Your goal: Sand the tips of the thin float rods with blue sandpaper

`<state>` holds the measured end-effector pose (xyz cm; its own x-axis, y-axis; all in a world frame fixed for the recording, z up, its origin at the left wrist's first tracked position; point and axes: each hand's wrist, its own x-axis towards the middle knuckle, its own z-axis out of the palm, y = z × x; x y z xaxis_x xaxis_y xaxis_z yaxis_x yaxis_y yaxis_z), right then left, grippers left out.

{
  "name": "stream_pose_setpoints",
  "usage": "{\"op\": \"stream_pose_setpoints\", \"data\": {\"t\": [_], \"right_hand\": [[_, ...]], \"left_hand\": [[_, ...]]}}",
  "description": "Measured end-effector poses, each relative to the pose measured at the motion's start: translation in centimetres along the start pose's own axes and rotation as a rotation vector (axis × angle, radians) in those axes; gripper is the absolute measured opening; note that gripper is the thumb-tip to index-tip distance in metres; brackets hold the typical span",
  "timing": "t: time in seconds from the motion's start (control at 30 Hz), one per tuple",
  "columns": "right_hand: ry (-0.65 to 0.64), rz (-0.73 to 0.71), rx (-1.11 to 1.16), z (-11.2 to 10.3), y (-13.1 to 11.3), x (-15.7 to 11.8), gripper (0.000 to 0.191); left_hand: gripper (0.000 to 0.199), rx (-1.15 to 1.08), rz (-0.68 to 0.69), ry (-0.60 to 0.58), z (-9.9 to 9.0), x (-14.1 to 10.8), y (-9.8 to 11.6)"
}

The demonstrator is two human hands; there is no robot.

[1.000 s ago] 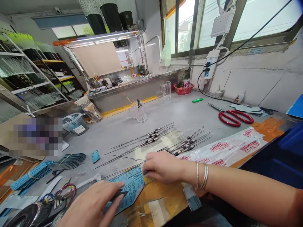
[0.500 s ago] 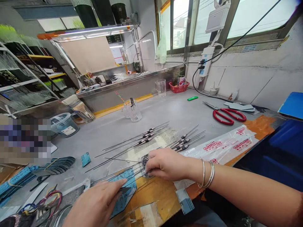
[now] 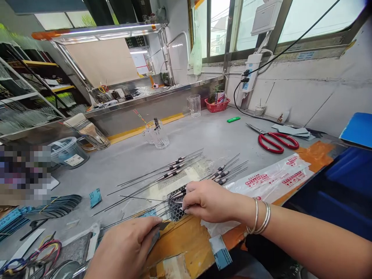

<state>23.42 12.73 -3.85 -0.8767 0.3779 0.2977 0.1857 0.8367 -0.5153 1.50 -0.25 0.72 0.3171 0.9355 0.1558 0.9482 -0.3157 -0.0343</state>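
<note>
My left hand (image 3: 128, 240), low in the picture, is closed on a folded piece of blue-backed, dark-faced sandpaper (image 3: 165, 226). Its fingertips are around thin stems at the table's near edge. To its right my right hand (image 3: 203, 201) pinches a slim fishing float, its grip partly hidden by the fingers. A black honeycomb-patterned patch (image 3: 176, 211) shows beneath. More fishing floats (image 3: 174, 168) with black and pale bodies lie behind on pale tape, and another group of floats (image 3: 222, 173) rests just beyond my right hand.
Red-handled scissors (image 3: 274, 142) and a green-handled knife (image 3: 233, 119) lie at the back right. Glass mugs (image 3: 159, 137) stand behind the floats. White plastic film (image 3: 261, 182) covers the right edge. Sandpaper strips (image 3: 55, 209) and tangled wires (image 3: 43, 252) are at the left.
My left hand has moved right and lifted the blue sandpaper, now folded between its fingers. My right hand has shifted slightly right, uncovering more of the honeycomb patch. The view has turned slightly.
</note>
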Motion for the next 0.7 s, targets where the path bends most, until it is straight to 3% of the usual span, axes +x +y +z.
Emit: {"op": "stream_pose_setpoints", "data": {"t": [0.37,0.7], "right_hand": [[0.080,0.028,0.190,-1.5,1.3,-1.9,0.013],[0.005,0.018,-0.094,-0.5,0.4,-1.6,0.015]], "left_hand": [[0.025,-0.081,0.008,0.073,1.2,1.5,0.9],[0.022,-0.151,0.028,0.127,2.1,2.7,1.6]]}}
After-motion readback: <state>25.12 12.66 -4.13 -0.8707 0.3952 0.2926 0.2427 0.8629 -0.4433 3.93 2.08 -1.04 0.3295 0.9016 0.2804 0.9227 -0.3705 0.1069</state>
